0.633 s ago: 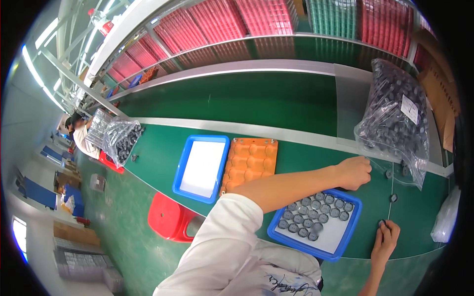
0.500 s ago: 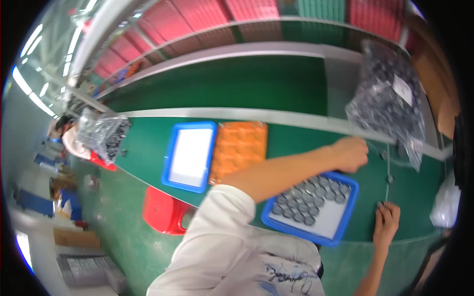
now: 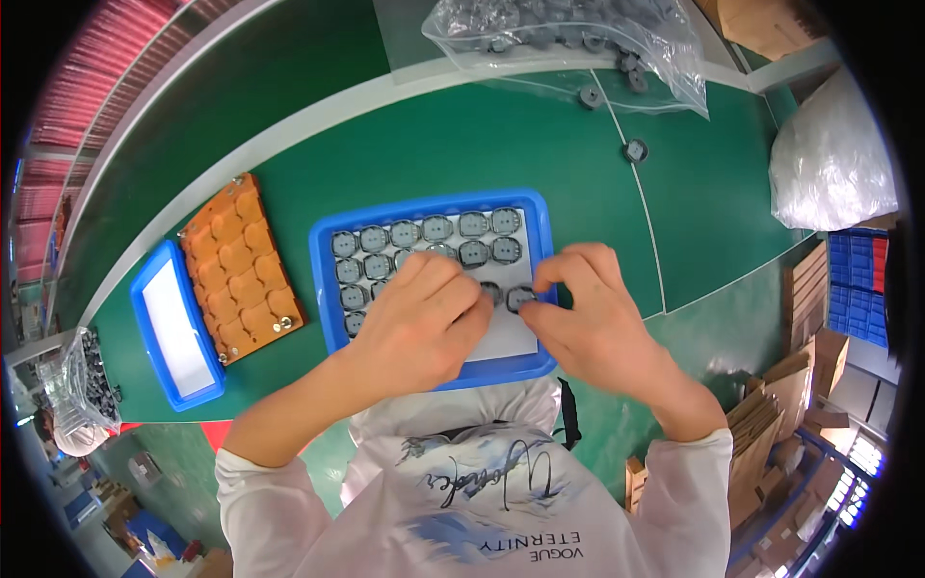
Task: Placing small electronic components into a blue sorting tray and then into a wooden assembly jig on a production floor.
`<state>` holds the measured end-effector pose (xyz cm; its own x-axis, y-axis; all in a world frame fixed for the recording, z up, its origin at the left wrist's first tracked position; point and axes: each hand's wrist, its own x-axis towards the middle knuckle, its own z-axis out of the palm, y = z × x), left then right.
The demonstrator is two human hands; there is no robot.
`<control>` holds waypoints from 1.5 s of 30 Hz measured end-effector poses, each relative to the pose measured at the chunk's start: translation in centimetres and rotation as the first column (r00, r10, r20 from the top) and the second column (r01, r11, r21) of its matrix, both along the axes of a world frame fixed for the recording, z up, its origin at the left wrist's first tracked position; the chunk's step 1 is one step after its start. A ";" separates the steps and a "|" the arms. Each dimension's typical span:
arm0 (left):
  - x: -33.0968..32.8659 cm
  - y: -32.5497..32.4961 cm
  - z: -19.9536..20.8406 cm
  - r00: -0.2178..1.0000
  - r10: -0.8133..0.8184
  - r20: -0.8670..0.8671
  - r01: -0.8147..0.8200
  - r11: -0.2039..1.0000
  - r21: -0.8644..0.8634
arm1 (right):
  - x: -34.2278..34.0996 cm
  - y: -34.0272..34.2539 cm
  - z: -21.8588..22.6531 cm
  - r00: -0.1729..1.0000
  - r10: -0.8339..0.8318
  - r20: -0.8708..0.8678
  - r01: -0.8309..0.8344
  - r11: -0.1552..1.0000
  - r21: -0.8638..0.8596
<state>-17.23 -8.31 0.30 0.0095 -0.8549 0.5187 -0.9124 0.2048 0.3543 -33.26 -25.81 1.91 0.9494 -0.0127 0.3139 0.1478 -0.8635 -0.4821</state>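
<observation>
Two-handed work over a blue tray (image 3: pixel 542 231) on the green table (image 3: pixel 588 207). The right hand (image 3: pixel 593 323) has its thumb and index finger narrowed on a grey part (image 3: pixel 520 297) at the right of the tray; whether the part is lifted cannot be told. The left hand (image 3: pixel 419 318) has its fingers bunched against, or nearly against, a neighbouring part (image 3: pixel 491 292); whether they grip it cannot be told. The fingertip hold probably spares the adjacent pieces. The other parts (image 3: pixel 437 228) lie in rows, presumably to keep each one separate; the left hand hides some. The tray lies before the torso, apparently for equal reach.

Edges and room: a raised rim encloses the parts, with bare white paper (image 3: pixel 506 339) toward its near right corner. The near rim lies close to the table's front edge. Open surface extends beyond the far rim and rightward, where a loose part (image 3: pixel 635 150) lies apart from the bag (image 3: pixel 568 29). At left, only a narrow strip separates the tray from an orange mould (image 3: pixel 236 270), just beside a second tray (image 3: pixel 198 398).
</observation>
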 end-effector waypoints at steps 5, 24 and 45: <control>-0.2 -0.6 -0.9 0.999 0.036 0.003 -0.036 0.993 0.109 | 0.9 -0.1 -1.6 1.000 -0.005 -0.015 0.004 0.997 -0.074; 3.8 -5.5 2.1 0.988 -0.011 -0.152 0.024 0.996 0.085 | 0.6 -9.8 -2.4 0.861 -0.500 0.091 0.489 0.864 0.119; 13.8 -7.6 -0.3 0.935 0.199 -0.294 -0.062 0.907 0.416 | -1.8 -10.0 -4.6 0.902 -0.407 0.144 0.416 0.908 -0.044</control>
<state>-3.46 -15.93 -0.04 0.2431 -0.9660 0.0877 -0.7419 -0.1269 0.6584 -35.04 -35.78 -2.65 0.8157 -0.3663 0.4478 -0.1716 -0.8924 -0.4173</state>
